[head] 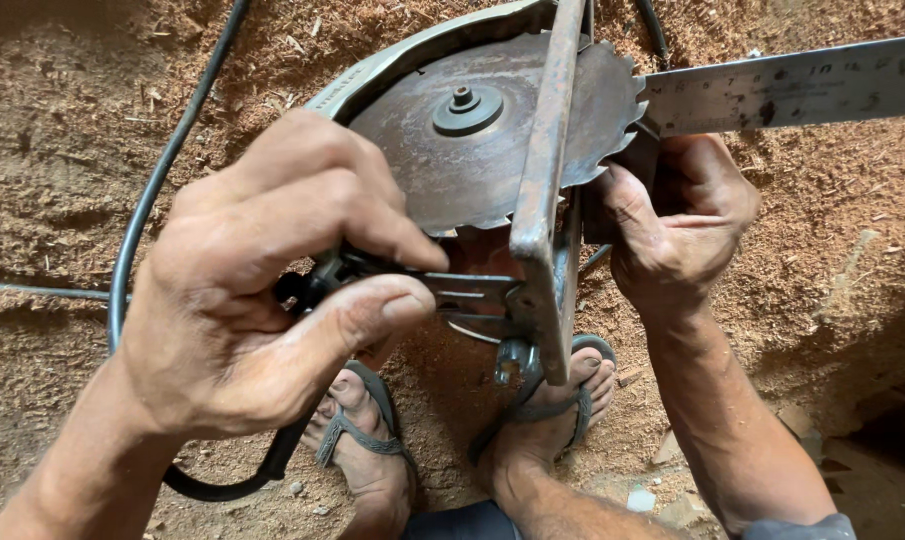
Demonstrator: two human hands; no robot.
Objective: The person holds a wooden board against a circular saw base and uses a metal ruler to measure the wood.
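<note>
A hand-held circular saw lies upturned in front of me, its rusty toothed blade point(472, 160) facing up under a curved metal guard point(392, 62). A rusty metal base plate point(544, 190) stands edge-on across the blade. My left hand point(262, 280) grips a small dark knob and bracket point(317, 280) at the saw's near side, thumb and fingers pinched around it. My right hand point(677, 225) is closed on the saw body at the blade's right edge, just under a steel ruler point(792, 85).
Sawdust point(62, 150) covers the ground all around. A black power cable point(157, 180) curves along the left and loops under my left wrist. Both my feet in grey sandals point(542, 410) stand just below the saw. Wood scraps lie at the lower right.
</note>
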